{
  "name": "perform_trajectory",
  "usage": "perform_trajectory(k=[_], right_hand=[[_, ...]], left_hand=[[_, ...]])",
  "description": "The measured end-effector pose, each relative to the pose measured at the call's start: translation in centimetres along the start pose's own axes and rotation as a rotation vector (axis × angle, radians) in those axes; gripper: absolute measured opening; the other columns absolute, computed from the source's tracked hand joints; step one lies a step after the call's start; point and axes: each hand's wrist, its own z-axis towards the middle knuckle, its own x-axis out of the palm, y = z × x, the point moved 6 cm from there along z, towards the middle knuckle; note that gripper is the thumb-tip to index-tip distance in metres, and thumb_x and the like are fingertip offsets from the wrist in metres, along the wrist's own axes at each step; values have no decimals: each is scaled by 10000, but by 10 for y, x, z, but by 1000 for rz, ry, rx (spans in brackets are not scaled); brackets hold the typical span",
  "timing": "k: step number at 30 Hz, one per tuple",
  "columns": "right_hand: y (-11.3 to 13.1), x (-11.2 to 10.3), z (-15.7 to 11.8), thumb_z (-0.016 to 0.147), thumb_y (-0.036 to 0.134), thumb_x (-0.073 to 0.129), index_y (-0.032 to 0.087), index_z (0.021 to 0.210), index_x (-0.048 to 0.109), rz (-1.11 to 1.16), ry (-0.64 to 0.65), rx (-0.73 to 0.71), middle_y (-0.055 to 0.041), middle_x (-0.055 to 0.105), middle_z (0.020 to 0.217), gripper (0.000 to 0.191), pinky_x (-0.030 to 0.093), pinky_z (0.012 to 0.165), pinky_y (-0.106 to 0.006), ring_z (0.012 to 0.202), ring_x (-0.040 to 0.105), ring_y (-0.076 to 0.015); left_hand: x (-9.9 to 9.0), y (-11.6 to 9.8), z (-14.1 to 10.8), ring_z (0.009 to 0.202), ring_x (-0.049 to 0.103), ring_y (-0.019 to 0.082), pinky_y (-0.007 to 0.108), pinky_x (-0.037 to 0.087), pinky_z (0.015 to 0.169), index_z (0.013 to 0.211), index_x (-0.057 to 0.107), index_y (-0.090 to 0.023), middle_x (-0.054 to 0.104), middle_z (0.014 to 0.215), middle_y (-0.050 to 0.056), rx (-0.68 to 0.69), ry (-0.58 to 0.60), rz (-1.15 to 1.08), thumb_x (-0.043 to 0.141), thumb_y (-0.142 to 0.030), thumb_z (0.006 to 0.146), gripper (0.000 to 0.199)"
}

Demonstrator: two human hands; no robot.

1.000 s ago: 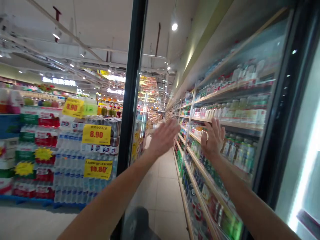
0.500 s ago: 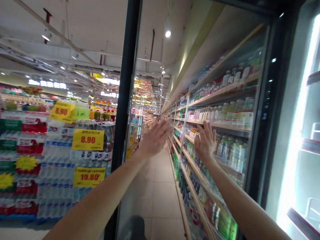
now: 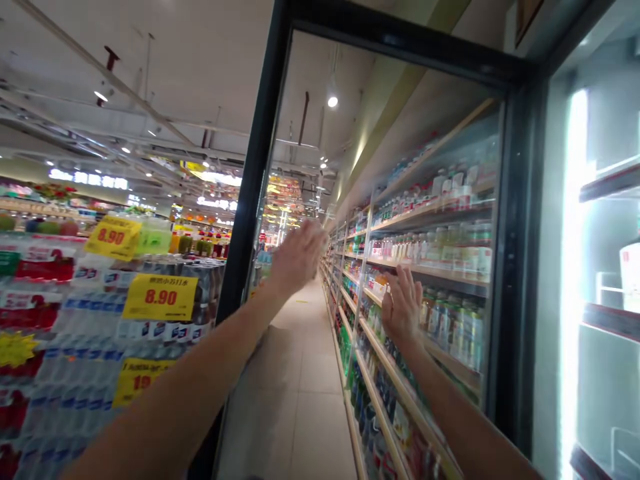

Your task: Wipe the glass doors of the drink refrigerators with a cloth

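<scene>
A black-framed glass door stands swung out in front of me. My left hand is raised before its glass with the fingers stretched out, slightly blurred, holding nothing. Lower and to its right, my right hand is also up, palm toward the glass, with its fingers extended and nothing in it. Whether either palm presses on the pane I cannot tell. Shelves of bottled drinks show in or through the glass behind my right hand.
On the right, a lit cooler has dark-edged shelves and a partly visible white container. Stacked packs of bottled water with yellow price signs stand on the left. A tiled aisle floor runs ahead.
The view has shifted, so more of the door's top frame and the cooler's inside show. Both hands stay raised before the glass, now a little further left in view.
</scene>
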Motion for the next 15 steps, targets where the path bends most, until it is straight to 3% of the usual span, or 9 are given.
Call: perform_trajectory(k=[2,3,5,7,9,11,13,15], right_hand=[[0,0,0,891,224,379,218,1267,524,-2,-1,3,-112,507,1368,403,271,1094,-467,1342,381,-229],[0,0,0,892,224,378,218,1268,522,-1,4,6,-111,507,1368,403,272,1094,-469,1344,377,-229],[0,-1,0,893,225,376,214,1267,519,8,3,10,-112,508,1367,401,273,1093,-475,1348,371,-229],[0,-3,0,895,218,375,200,1261,518,18,-13,4,-120,514,1359,394,275,1091,-472,1344,377,-228],[0,-5,0,893,211,380,188,1259,513,30,-40,-12,-126,528,1343,390,283,1085,-463,1335,391,-227],[0,-6,0,891,207,380,188,1271,499,36,-58,-20,-125,539,1329,399,293,1077,-459,1322,408,-227],[0,-6,0,888,213,374,193,1295,478,31,-60,-9,-125,538,1328,420,296,1071,-471,1316,414,-232],[0,-7,1,888,232,371,188,1318,456,12,-55,22,-137,519,1343,441,293,1067,-491,1320,405,-247]], left_hand=[[-5,26,17,1394,247,278,494,296,1092,1311,441,-142,388,1442,156,-230,-87,26,371,-210,905,417],[-4,22,19,1396,241,280,495,302,1088,1316,435,-142,384,1445,157,-231,-99,30,372,-209,904,422],[7,-17,11,1385,275,244,445,326,1083,1325,427,-171,417,1431,122,7,-52,13,377,-192,900,428],[20,-66,-7,1360,330,185,374,326,1091,1321,434,-211,450,1416,67,376,55,-34,377,-184,903,423],[26,-86,-12,1346,352,165,355,301,1108,1300,461,-228,456,1415,37,540,143,-52,376,-203,913,396],[23,-66,9,1352,344,194,388,296,1111,1290,474,-212,447,1421,49,397,151,-12,371,-217,919,385],[13,-27,38,1362,325,238,436,306,1099,1302,462,-182,425,1433,88,83,71,53,363,-227,921,396],[5,-4,54,1371,303,266,465,308,1090,1314,447,-155,401,1442,126,-145,-5,91,362,-233,921,410]])
